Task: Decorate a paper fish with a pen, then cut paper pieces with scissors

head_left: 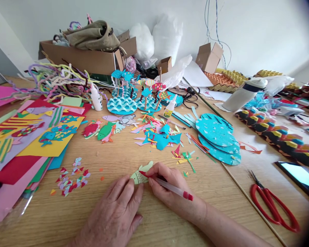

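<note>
Right hand (172, 176) clamped on red pen (175, 190). Paper fish (135, 177) lies just left, slanting up-right; left hand (113, 207), unclamped, rests against it.

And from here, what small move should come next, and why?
Probably one more short stroke toward the tail of the pale green paper fish. The right hand holds the red-tipped pen with its point at the fish's body, the left hand rests against the head end, and scale lines mark the body while the visible tail looks plain.
</note>
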`<state>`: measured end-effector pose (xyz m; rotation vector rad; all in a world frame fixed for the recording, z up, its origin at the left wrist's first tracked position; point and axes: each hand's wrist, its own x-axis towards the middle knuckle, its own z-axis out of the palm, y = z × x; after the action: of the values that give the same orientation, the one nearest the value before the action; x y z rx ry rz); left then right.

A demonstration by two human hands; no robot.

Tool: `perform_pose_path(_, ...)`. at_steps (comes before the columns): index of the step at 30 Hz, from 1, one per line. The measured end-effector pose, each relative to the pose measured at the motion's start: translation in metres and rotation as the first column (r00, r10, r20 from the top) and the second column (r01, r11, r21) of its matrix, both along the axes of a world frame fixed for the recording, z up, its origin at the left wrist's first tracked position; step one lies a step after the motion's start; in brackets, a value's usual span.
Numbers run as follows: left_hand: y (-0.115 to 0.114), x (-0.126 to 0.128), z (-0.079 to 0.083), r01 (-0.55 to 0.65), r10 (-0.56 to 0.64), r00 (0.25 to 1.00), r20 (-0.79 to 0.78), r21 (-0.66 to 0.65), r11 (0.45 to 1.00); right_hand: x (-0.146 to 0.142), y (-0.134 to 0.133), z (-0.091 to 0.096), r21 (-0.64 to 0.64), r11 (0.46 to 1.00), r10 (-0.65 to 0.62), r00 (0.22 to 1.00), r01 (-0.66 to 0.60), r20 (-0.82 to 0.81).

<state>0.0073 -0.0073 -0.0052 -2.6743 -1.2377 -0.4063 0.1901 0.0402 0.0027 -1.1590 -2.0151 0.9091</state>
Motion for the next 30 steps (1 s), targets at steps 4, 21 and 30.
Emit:
perform_pose_path(4, -0.0006, -0.0007, 0.001, 0.008, -0.008, 1.0, -0.004, 0.003, 1.0, -0.0009, 0.0005, 0.0001, -0.007, 1.0, 0.009, 1.0, -0.009, -0.024)
perform_pose_path(21, 0.0004, 0.0001, 0.0015, -0.012, 0.01, 0.999, -0.043, -0.051, 0.999, 0.0004, -0.0006, 0.0011, -0.01, 1.0, 0.003, 1.0, -0.003, -0.003)
perform_pose_path(30, 0.0012, 0.0004, 0.0035, 0.009, -0.008, 0.999, -0.044, 0.012, 1.0, -0.0005, 0.0002, 0.0025, 0.005, 1.0, -0.016, 1.0, 0.016, 0.018)
